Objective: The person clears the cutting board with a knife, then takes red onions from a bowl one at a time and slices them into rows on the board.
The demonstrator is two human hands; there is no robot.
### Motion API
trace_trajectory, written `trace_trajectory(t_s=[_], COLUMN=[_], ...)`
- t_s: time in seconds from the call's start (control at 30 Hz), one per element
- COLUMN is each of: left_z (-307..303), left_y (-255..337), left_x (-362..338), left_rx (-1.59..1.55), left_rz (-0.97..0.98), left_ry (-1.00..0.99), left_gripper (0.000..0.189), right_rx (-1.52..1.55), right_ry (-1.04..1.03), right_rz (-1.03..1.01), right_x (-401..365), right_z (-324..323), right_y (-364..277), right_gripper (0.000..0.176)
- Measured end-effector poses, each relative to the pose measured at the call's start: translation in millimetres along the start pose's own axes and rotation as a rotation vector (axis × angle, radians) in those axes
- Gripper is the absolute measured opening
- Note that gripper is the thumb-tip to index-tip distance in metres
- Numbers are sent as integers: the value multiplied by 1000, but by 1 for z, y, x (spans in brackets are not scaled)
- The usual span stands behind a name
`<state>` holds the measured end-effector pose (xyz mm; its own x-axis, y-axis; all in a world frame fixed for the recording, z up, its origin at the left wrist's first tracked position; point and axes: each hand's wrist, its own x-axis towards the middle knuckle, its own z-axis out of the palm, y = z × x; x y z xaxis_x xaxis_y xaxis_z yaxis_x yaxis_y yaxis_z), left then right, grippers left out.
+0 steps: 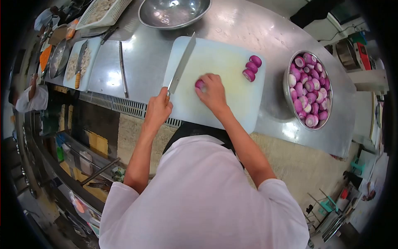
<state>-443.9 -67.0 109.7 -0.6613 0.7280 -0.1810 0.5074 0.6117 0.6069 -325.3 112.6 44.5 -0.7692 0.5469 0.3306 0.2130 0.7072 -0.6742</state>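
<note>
My left hand is closed round the handle of a large kitchen knife. The blade points away from me along the left side of a white cutting board. My right hand has its fingers bent round a red onion on the board, just right of the blade; the blade and onion are apart. Part of that onion is hidden under my fingers. Three more red onions lie in a short row at the board's upper right.
An oval metal bowl full of peeled red onions stands to the right. At the back is a round steel bowl. A metal rod and another board with chopped food and a knife lie left. People stand farther off.
</note>
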Motion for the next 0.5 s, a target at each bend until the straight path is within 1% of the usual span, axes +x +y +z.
trace_trajectory(t_s=[0.03, 0.07, 0.13, 0.2, 0.23, 0.27, 0.3, 0.33, 0.37, 0.43, 0.5], left_z=[-2, -4, -2, 6, 10, 14, 16, 16, 12, 6, 26], left_y=[2, 8, 17, 27, 31, 36, 41, 46, 54, 67, 59], left_x=[-2, -9, -14, -17, -19, -19, -19, -22, -27, -34, -28], left_rx=[-5, -41, -76, -86, -84, -86, -89, -65, -63, -59, -30], left_rz=[-5, 14, 34, 95, 91, 115, 140, 125, 125, 103, 104], left_ry=[11, -7, -24, -47, -49, -65, -80, -131, -136, -154, -142], left_gripper=[31, 33, 35, 32, 32, 29, 27, 26, 26, 23, 22], right_rx=[-4, -3, 147, 161, 173, 175, 166, 156, 157, 75, 61], right_ry=[50, 41, -4, -12, -18, -19, -16, -12, -11, 7, 3], right_rz=[-1, -4, 27, 9, -9, -9, -7, -2, 3, -48, -42], right_x=[-7, -17, -30, -33, -35, -34, -33, -33, -35, -33, -32], right_z=[-6, -11, -18, -18, -18, -19, -21, -22, -21, -17, -15], right_y=[5, 6, 5, 0, -3, -5, -8, -9, -8, -5, -5], right_gripper=[38, 38, 35, 32, 30, 30, 25, 21, 21, 11, 9])
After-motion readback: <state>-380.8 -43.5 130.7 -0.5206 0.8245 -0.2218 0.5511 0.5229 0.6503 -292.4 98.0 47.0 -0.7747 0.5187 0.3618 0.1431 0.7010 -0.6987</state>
